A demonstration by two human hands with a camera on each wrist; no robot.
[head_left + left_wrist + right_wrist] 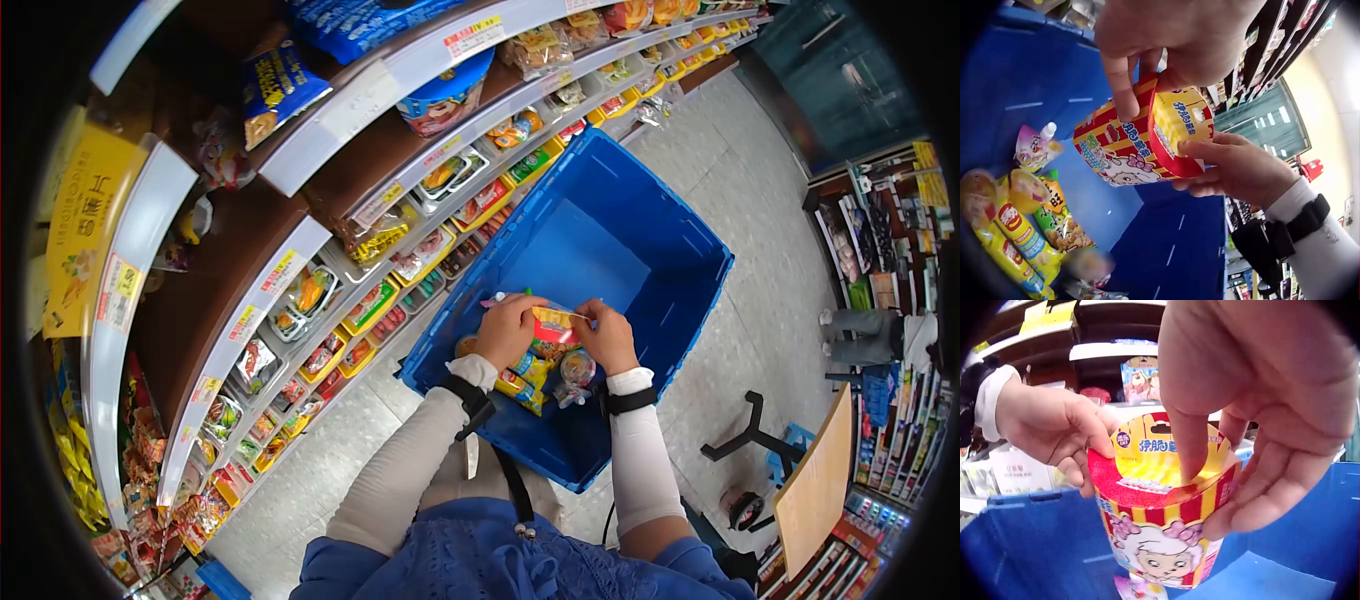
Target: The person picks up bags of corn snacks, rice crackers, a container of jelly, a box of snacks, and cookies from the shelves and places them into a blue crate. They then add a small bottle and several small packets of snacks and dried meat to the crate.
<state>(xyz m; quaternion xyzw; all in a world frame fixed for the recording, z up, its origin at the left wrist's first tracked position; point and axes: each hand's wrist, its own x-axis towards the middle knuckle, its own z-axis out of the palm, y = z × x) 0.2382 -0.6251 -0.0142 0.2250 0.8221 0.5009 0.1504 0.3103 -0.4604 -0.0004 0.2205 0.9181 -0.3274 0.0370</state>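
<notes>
A red-and-yellow striped carton (553,330) with a cartoon sheep is held over the blue crate (590,237). My left hand (506,331) grips one side of its top edge, and my right hand (608,338) pinches the other. In the right wrist view, the carton (1163,540) is upright, its yellow back flap raised, with a finger of my right hand (1266,419) inside the red front rim. The left wrist view shows the carton (1119,140) tilted, my left hand (1175,40) above it and my right thumb on the flap.
Yellow snack packs (1022,234), a green-and-orange bag (1060,219) and a pouch (1036,147) lie in the crate. Stocked shelves (400,200) curve along the left. A black stand (755,435) and a wooden board (812,485) are at the right.
</notes>
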